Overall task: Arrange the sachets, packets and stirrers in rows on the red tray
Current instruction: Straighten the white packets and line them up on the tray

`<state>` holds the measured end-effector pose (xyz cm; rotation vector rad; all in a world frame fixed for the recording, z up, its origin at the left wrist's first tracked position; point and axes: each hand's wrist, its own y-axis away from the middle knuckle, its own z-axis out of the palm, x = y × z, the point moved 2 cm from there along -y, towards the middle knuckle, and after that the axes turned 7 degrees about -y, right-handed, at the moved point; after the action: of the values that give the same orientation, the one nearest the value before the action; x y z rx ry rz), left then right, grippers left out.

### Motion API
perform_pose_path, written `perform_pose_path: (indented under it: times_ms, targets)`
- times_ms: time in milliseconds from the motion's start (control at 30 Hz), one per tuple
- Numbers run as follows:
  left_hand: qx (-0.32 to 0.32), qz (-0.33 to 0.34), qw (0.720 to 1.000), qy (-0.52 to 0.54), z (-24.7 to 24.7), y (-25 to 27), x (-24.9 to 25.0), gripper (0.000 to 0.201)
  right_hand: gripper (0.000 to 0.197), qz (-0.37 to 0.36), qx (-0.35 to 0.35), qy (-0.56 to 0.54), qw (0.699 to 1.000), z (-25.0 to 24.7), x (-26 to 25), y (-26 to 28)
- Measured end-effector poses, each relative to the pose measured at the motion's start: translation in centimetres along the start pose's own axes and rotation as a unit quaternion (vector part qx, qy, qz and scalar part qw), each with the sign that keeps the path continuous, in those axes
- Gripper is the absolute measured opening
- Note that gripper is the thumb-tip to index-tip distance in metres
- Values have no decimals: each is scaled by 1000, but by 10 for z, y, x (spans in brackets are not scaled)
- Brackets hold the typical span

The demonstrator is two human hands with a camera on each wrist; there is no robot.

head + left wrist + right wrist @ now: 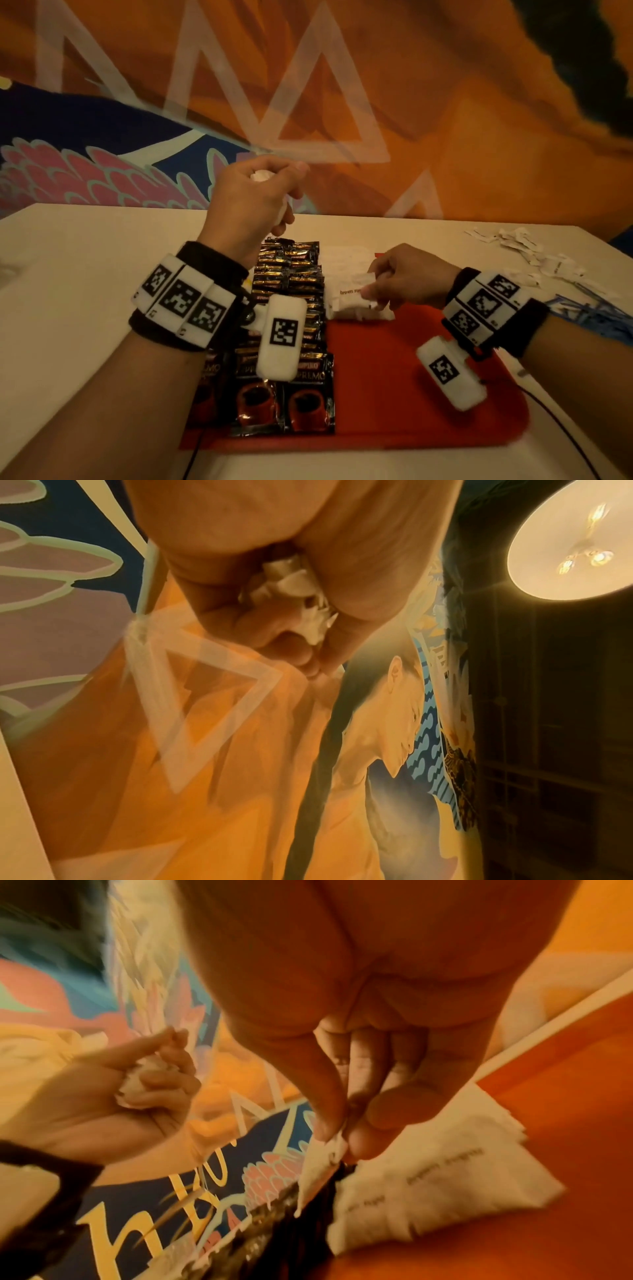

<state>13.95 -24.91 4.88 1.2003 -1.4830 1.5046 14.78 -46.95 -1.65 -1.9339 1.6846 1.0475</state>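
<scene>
Head view: one white sachet (371,278) sits pinched betw. thumb and fingertips of right hand (407,277), its free end hanging below the grip, just over the near end of the white sachet row (349,291) on the red tray (411,394); "brown su.." print legible on the top sachet of that row. Right wrist view shows the pinch clearly: thumb and forefinger closed narrow on the sachet's top corner, rest of it dangling toward the seam betw. white row and black packets. Left hand (250,205) is raised above the tray's far edge, fist curled round a bunch of white sachets (291,588), crumpled ends poking out both sides of the fist. Black coffee packets (291,308) fill the tray's left part in overlapping rows running far edge to near edge, touching the white row on their right. Tray's right half is bare red. Off the tray, near the table's (85,274) right edge: loose white sachets (520,246) scattered toward the far corner, blue stirrers (589,315) heaped nearer. Painted mural wall (445,102) behind.
</scene>
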Motion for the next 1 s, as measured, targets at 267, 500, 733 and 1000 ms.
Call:
perform_pose_path:
  times_ms: [267,500,733,1000]
  targets:
    - [-3,8,1000,15,-5,0,6,10,26,62,-29,40,997,18,8,-5]
    - [-5,8,1000,14,-9,-3,4,21,26,43,15,145,988,27,2,-11]
    - [-7,6,1000,2,-9,-3,4,21,35,-3,50,201,978,27,-2,-4]
    - [-26,-11,1000,4,-5,1,4,17,26,-114,-30,253,960,44,-9,1]
